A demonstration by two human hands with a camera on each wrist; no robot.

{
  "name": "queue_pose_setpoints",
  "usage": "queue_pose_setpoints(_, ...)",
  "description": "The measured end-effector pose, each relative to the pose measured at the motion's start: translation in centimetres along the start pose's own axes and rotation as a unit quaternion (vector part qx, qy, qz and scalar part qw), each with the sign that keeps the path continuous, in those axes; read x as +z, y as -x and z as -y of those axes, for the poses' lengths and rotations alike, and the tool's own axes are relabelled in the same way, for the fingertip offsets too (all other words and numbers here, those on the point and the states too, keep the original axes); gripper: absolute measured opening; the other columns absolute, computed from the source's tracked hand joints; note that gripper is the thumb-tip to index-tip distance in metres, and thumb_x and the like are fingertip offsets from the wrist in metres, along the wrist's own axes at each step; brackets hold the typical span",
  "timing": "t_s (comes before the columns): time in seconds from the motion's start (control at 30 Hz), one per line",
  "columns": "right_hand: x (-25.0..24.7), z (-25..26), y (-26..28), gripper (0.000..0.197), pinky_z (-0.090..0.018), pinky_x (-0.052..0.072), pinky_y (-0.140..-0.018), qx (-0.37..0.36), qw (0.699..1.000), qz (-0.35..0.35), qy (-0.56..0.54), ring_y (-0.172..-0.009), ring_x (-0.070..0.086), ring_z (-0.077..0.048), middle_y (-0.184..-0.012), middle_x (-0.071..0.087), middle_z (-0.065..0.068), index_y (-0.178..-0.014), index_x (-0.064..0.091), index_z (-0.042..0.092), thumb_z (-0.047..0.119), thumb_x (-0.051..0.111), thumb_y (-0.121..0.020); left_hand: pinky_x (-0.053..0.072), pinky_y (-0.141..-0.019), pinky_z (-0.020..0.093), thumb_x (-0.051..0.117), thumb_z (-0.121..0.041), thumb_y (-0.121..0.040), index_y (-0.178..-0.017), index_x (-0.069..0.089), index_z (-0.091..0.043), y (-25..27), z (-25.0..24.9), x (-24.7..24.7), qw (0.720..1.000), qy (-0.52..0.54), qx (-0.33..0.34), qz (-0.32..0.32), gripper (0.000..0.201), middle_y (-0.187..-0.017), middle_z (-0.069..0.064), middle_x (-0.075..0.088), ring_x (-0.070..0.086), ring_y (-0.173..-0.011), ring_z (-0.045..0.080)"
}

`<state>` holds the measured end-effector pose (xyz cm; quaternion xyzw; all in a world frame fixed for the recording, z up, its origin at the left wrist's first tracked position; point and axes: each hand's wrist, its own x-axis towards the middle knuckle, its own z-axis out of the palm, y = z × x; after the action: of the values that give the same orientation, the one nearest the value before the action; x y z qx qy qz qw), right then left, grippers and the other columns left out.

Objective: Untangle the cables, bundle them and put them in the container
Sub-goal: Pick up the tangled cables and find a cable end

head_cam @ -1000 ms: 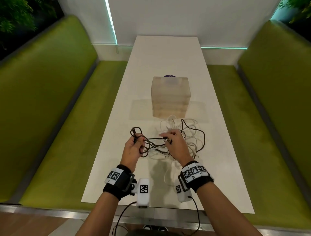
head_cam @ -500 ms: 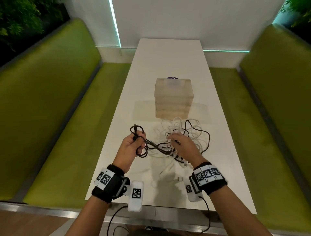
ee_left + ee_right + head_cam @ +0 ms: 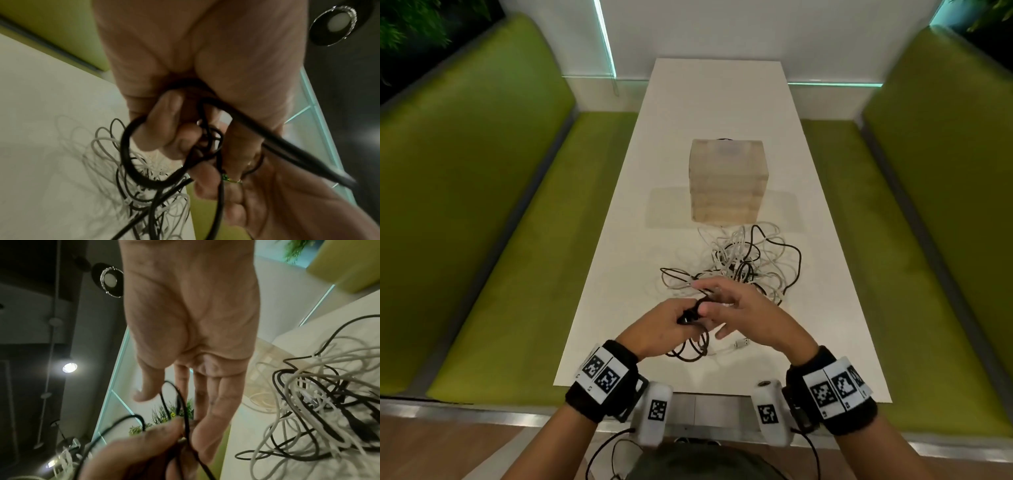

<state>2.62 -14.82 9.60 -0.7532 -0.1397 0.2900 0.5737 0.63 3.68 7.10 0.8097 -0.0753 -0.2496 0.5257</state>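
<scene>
Untangling is in hand — the left hand grips coils of the black cable, the right hand spread beside it — next, free it from the tangle before the container.

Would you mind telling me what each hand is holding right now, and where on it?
The left hand grips coiled loops of the black cable in its curled fingers. The right hand lies open beside it, gripping nothing.
</scene>
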Motion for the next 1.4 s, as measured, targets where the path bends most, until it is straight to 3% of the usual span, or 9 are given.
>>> queue_pose_setpoints(0.1,0.2,-0.3,0.5,0.025,-0.026,0.057,-0.057,0.023,0.999,0.003,-0.022,-0.073,0.069,-0.024,-0.105,0.068,-0.013,-0.118,0.063,0.016,0.012,0.058,-0.093,0.048,-0.082,0.020,0.070,-0.023,-0.085,-0.106,0.064,-0.024,1.1,0.0,0.2,1.000,0.024,0.009,0.011,0.022,-0.094,-0.006,0.069,0.063,-0.086,0.006)
queue_pose_setpoints(0.27,-0.3,0.0,1.6,0.021,-0.028,0.055,-0.058,0.056,0.995,0.059,-0.051,-0.070,0.070,-0.024,-0.105,0.071,-0.013,-0.113,0.063,0.017,0.015,0.050,-0.097,0.026,-0.042,0.017,0.060,-0.021,-0.083,-0.094,0.061,-0.008,2.8,-0.6,0.1,0.982,0.189,0.010,0.005,0.017,-0.066,0.001,0.061,0.035,-0.046,0.009)
queue_pose_setpoints(0.43,0.2,-0.7,1.7,0.036,-0.036,0.052,-0.085,0.031,0.989,0.131,0.055,-0.091,0.066,-0.015,-0.118,0.065,0.000,-0.115,0.061,0.017,0.017,0.073,-0.082,0.015,-0.047,0.029,0.055,-0.027,-0.087,-0.093,0.056,0.003,2.8,-0.7,-0.4,0.978,0.204,0.024,-0.040,0.031,-0.060,0.002,0.056,0.030,-0.046,0.013)
queue_pose_setpoints(0.6,1.8,-1.3,2.0,0.010,-0.031,0.048,-0.070,0.018,0.992,0.121,0.025,-0.074,0.060,-0.014,-0.084,0.067,-0.007,-0.089,0.059,0.008,0.013,0.068,-0.086,0.026,-0.043,0.016,0.053,-0.015,-0.079,-0.094,0.062,-0.007,3.3,-0.6,0.1,0.982,0.177,0.026,-0.064,0.019,-0.068,0.000,0.055,0.034,-0.045,0.007)
queue_pose_setpoints(0.77,2.0,-2.0,2.3,0.011,-0.026,0.050,-0.067,0.041,0.992,0.119,0.020,-0.073,0.063,-0.016,-0.082,0.068,-0.008,-0.092,0.057,-0.006,0.003,0.062,-0.088,0.030,-0.048,0.016,0.054,-0.010,-0.073,-0.103,0.052,-0.015,3.6,0.2,-0.5,0.972,0.204,0.028,-0.109,0.031,-0.087,-0.007,0.056,0.037,-0.051,0.006)
queue_pose_setpoints(1.03,5.0,-7.8,2.5,0.013,-0.039,0.059,-0.081,0.167,0.941,0.225,0.190,-0.083,0.071,-0.026,-0.095,0.072,-0.012,-0.093,0.070,0.010,0.017,0.070,-0.082,0.029,-0.049,0.022,0.057,-0.021,-0.050,-0.099,0.041,-0.016,3.7,0.7,-1.6,0.936,0.330,0.045,-0.113,0.052,-0.098,0.004,0.054,0.040,-0.063,0.014)
queue_pose_setpoints(1.2,5.1,-10.1,3.1,0.030,-0.027,0.052,-0.070,0.220,0.902,0.173,0.329,-0.067,0.061,-0.015,-0.095,0.066,-0.005,-0.114,0.061,0.014,0.016,0.067,-0.085,0.030,-0.046,0.017,0.045,-0.001,-0.059,-0.094,0.034,-0.022,4.2,1.5,-1.5,0.966,0.241,0.033,-0.085,0.042,-0.100,0.008,0.053,0.035,-0.060,0.011)
queue_pose_setpoints(1.27,3.3,-9.8,3.3,0.022,-0.024,0.050,-0.063,0.237,0.895,0.146,0.350,-0.068,0.064,-0.017,-0.096,0.066,-0.006,-0.107,0.064,0.011,0.014,0.066,-0.085,0.029,-0.046,0.016,0.051,-0.011,-0.067,-0.094,0.035,-0.022,4.3,1.8,-1.3,0.970,0.230,0.030,-0.070,0.033,-0.100,0.007,0.054,0.037,-0.057,0.009)
queue_pose_setpoints(1.4,-1.1,-8.5,3.7,0.023,-0.033,0.047,-0.085,0.181,0.898,-0.007,0.400,-0.100,0.061,-0.023,-0.117,0.063,-0.007,-0.114,0.060,0.016,0.014,0.052,-0.093,0.027,-0.046,0.018,0.055,-0.039,-0.072,-0.091,0.036,-0.023,4.2,1.7,-0.7,0.973,0.227,0.012,-0.036,0.031,-0.095,0.002,0.057,0.039,-0.058,0.010)
